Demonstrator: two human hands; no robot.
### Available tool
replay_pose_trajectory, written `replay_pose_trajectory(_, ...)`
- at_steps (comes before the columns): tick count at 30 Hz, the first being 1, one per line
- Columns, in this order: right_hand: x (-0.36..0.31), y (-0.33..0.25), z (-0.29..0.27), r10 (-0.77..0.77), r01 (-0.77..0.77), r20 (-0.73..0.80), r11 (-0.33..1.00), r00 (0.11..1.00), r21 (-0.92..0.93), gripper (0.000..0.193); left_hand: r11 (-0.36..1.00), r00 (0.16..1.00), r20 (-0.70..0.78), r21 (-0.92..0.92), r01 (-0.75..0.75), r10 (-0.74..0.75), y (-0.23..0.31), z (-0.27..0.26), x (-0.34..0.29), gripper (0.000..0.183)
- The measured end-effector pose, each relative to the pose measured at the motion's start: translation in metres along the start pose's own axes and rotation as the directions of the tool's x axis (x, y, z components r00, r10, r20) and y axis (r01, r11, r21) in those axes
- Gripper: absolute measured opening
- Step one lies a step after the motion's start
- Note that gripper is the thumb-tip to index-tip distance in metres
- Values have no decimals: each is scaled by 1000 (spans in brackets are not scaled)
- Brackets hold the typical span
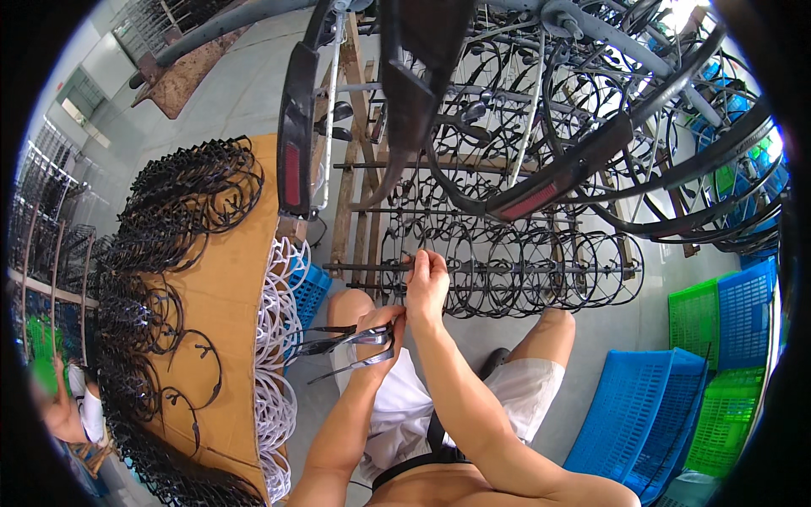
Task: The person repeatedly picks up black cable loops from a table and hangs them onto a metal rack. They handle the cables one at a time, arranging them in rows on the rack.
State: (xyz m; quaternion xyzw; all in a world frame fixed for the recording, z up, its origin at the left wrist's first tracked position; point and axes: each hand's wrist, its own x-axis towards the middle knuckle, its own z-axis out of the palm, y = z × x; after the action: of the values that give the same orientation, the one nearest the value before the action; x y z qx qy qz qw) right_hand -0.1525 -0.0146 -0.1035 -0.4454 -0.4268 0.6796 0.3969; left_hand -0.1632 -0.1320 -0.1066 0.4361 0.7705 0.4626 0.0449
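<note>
From my remote seat I looked down on two bare hands, close together, above a pair of pale shorts. The left hand had its fingers curled around several thin black strips, which stuck out to its left, toward the bench. The right hand was raised just beyond it, at the near side of a rack filled with black hoops; its fingers were bent, and I could not tell whether they pinched anything. The tan bench, on the left, carried heaps of dark curved pieces, with white hoops lining its right edge. Large red-patched bands hung overhead. Blue crates and green crates stood at right; another person was at far lower left.
</note>
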Motion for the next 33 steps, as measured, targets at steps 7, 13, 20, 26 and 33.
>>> replay_pose_trajectory(7,-3,-4,-2,-31,31,82,1000,996,2,19,999,999,-25,-35,20,-20,1,2,1,9)
replay_pose_trajectory(13,2,5,1,-29,29,-36,1000,999,-3,23,999,999,4,-18,33,-33,-5,3,-1,10)
replay_pose_trajectory(20,-7,1,1,-1,-3,35,993,999,115,24,1000,1000,-14,12,12,-12,-3,1,-2,10)
replay_pose_trajectory(26,-5,-1,-1,16,-26,47,974,999,224,21,1000,999,-39,-8,-3,2,-2,2,-3,10)
replay_pose_trajectory(33,-1,3,1,0,-7,47,987,999,158,22,1000,999,-45,-16,-6,6,-3,3,0,9)
